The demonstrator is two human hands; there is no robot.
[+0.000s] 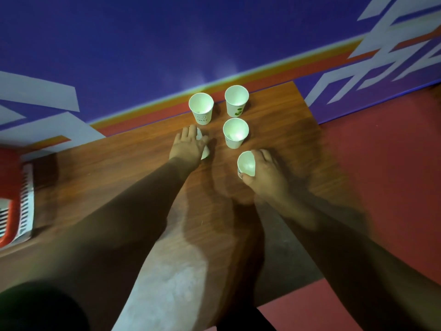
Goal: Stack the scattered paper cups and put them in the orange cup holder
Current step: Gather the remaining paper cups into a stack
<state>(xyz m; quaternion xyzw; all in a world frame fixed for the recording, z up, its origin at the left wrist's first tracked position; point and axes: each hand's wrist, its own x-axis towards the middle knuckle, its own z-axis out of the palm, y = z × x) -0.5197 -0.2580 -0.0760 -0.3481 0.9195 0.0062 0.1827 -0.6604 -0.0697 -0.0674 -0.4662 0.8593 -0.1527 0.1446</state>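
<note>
Right hand (267, 173): fingers (261, 155) and thumb clamped round tilted cup (247, 164). Left hand (187, 145): fingers (191, 132) curled over second cup (205, 152), mostly hidden. Three upright cups (235, 132) at 12 o'clock on worktop (119, 163). Orange cup holder (9, 163) far off at 9 o'clock. Step, likely: first pickup. Next: nest held pair, mouths up, axes aligned.

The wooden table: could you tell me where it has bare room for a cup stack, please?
Bare wood lies between the orange cup holder and the left hand, and right of the right hand up to the brown wooden table's edge. Around the white paper cups it is crowded.
</note>
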